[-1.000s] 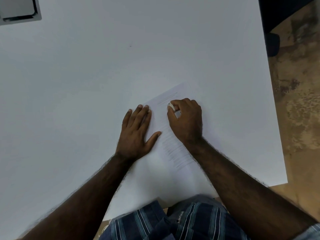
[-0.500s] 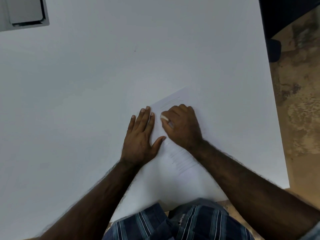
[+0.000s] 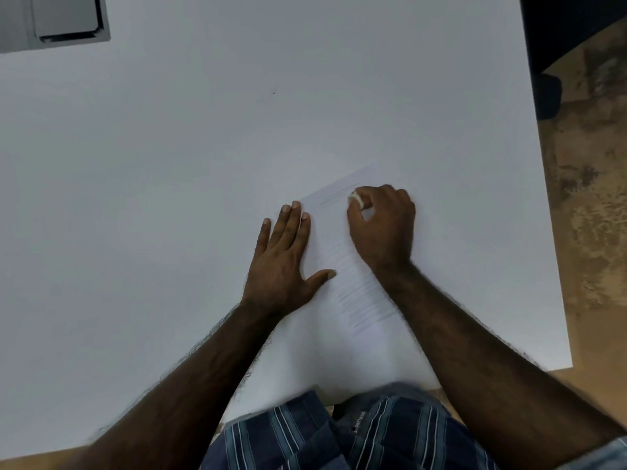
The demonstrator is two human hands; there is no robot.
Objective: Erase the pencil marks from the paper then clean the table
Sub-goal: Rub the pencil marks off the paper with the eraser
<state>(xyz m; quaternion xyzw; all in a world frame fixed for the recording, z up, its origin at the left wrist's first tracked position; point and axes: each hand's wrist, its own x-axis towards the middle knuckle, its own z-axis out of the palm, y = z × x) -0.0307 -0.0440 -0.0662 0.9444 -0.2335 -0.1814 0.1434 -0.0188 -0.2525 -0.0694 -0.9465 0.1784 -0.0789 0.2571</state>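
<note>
A white sheet of paper lies tilted on the white table, with faint pencil lines running down its lower half and one line near its top edge. My left hand rests flat with straight fingers on the paper's left edge, thumb spread onto the sheet. My right hand is curled, pinching a small white eraser between thumb and fingers, with the eraser down on the paper near the top pencil line.
A grey recessed panel sits in the table's far left corner. The table's right edge borders a brown mottled floor, where a dark chair base stands. My striped shorts are at the near edge.
My right hand has slid the eraser from beside the left fingertips to the right and up the sheet. The left hand stays pressed flat in place.
</note>
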